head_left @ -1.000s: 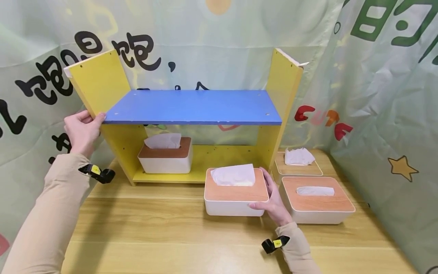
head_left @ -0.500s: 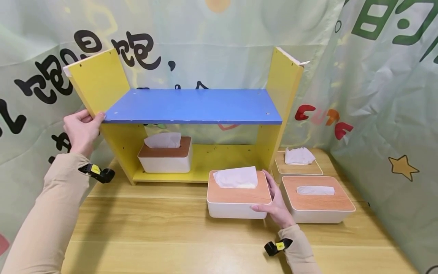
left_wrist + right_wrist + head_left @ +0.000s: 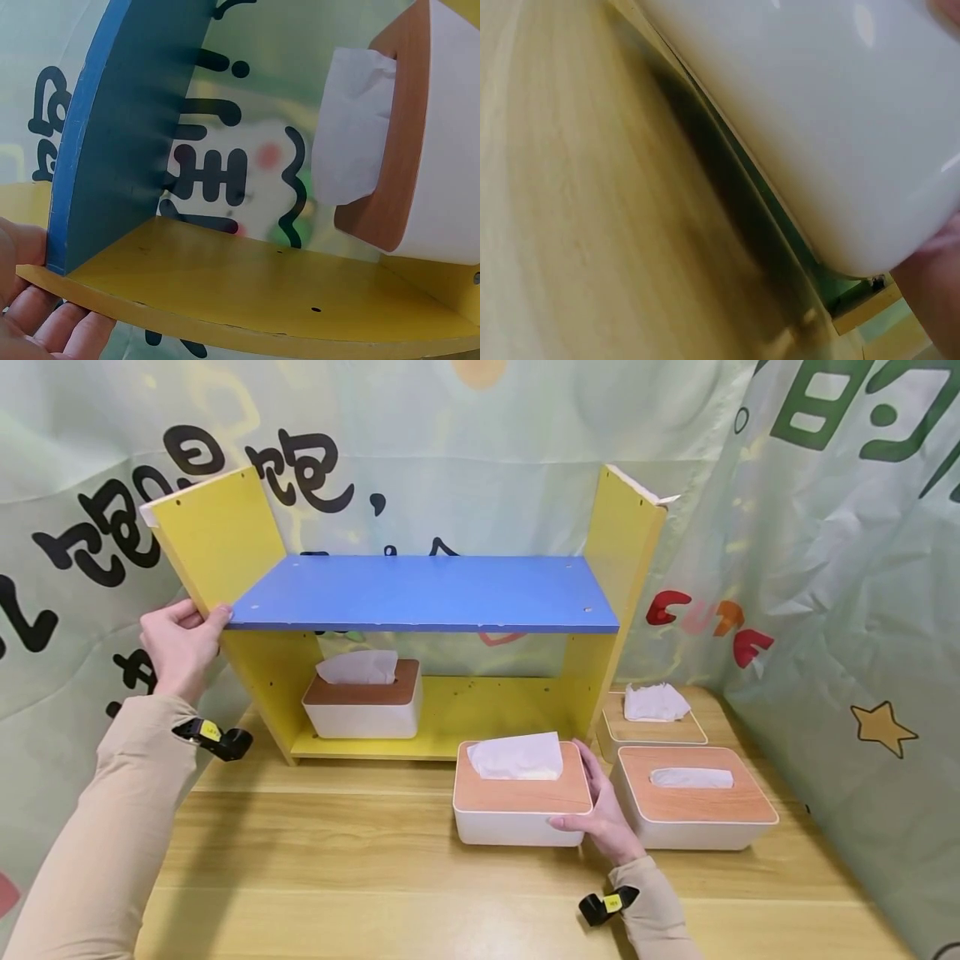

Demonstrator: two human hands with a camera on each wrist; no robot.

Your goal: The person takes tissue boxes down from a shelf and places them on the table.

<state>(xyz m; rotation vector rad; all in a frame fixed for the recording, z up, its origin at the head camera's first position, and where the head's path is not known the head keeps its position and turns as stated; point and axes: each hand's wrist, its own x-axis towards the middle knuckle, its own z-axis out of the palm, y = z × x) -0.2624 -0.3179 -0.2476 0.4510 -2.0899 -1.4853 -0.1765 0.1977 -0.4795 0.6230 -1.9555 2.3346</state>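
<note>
A small shelf with yellow sides and a blue board (image 3: pixel 423 593) stands on the table. My left hand (image 3: pixel 182 639) grips its left side panel, thumb at the blue board's front corner; the left wrist view shows the fingers (image 3: pixel 82 334) behind the yellow panel (image 3: pixel 225 281). My right hand (image 3: pixel 606 817) grips the right end of a white tissue box (image 3: pixel 517 828) with a wood-look lid, in front of the shelf. In the right wrist view, a dark shadow runs below that box's white wall (image 3: pixel 817 112). Another tissue box (image 3: pixel 363 718) sits on the lower shelf, at the left.
Right of the shelf, a tissue box (image 3: pixel 697 835) stands close beside my right hand, with one more tissue box (image 3: pixel 618 728) behind it. A printed curtain (image 3: pixel 847 610) hangs behind and along the right. Wooden tabletop (image 3: pixel 360 877) stretches across the front.
My right hand and its tissue box have shifted slightly right and toward me, away from the shelf's front edge. My left hand stays on the side panel.
</note>
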